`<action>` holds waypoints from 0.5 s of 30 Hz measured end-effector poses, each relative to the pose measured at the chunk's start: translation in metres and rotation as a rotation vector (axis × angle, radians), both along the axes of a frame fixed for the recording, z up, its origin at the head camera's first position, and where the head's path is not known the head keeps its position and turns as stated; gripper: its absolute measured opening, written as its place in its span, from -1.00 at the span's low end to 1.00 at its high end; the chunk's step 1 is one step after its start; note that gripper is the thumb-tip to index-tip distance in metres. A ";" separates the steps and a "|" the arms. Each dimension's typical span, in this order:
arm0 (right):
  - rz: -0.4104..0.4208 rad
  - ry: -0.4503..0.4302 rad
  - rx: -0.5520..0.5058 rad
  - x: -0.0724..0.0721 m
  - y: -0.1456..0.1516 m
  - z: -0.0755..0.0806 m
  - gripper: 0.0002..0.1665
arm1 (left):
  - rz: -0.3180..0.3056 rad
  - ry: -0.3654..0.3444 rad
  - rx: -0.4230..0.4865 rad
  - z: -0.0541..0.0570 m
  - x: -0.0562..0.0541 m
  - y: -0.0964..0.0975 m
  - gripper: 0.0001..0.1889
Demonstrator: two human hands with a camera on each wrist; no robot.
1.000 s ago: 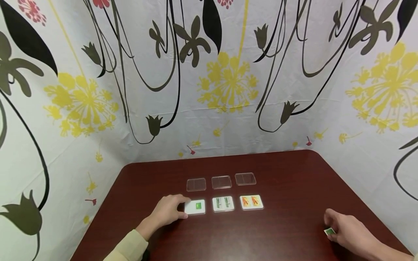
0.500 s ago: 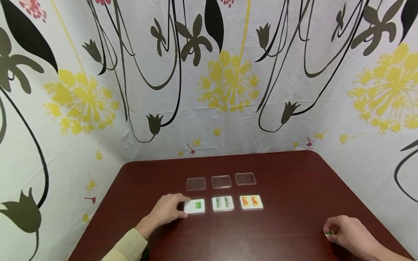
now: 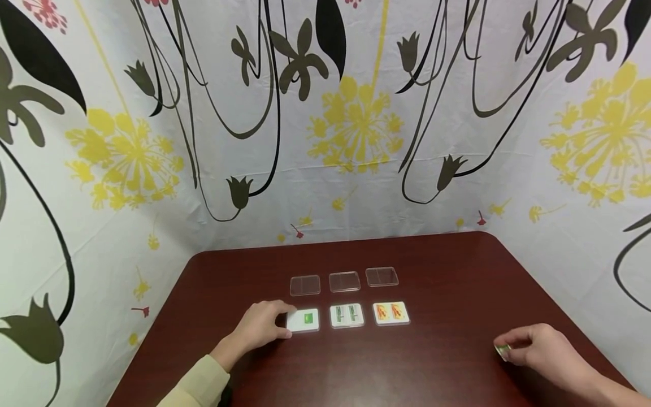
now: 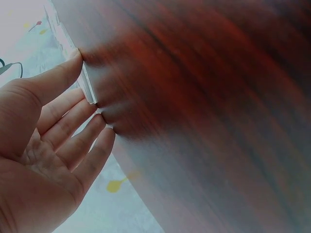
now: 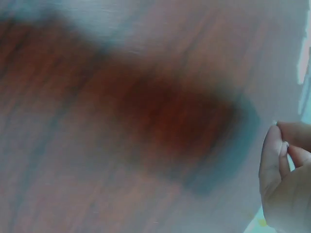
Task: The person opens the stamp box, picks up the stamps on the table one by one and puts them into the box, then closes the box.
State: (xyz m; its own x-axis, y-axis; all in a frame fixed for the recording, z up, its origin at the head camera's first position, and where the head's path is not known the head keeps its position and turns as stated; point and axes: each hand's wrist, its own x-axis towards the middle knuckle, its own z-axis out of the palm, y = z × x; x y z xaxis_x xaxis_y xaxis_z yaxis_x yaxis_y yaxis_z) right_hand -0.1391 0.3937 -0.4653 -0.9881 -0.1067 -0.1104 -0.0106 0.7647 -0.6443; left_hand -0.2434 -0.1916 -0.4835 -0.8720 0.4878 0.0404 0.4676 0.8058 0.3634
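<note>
A: What does the left hand (image 3: pixel 260 327) have?
B: The near end of a white card set (image 3: pixel 298 321) bearing one green square (image 3: pixel 308 318). Thumb and fingertips sit at its opposite edges, gripping it; the fingers cover its left corners.
A: And the right hand (image 3: pixel 551 355)?
B: Thumb and fingers pinch a small green-and-white piece (image 3: pixel 502 351), well apart from the left hand. The fingers hide much of it, so I can't read its print. From the right wrist, only a pale sliver shows.
A: Anything between the hands?
B: Two more card sets: one with twin green prints (image 3: pixel 347 316), nearer the left hand, then one with twin orange prints (image 3: pixel 391 314). Their pictures are too small to make out.
A: And farther off?
B: Beyond the left hand, three clear trays (image 3: pixel 344 281) lie in a row on the dark red table (image 3: pixel 407 367). The left sleeve (image 3: pixel 200 381) is cut off by the lower edge.
</note>
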 end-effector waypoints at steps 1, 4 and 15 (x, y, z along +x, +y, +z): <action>0.005 0.012 -0.009 -0.002 -0.001 0.003 -0.74 | 0.000 0.000 0.001 0.000 0.000 0.000 -0.47; 0.013 0.070 -0.014 -0.007 -0.006 0.010 -0.66 | 0.003 0.002 0.002 0.000 -0.001 0.000 -0.48; 0.098 0.235 -0.129 -0.024 -0.034 0.041 -0.63 | -0.006 -0.005 0.009 -0.003 -0.001 0.000 -0.47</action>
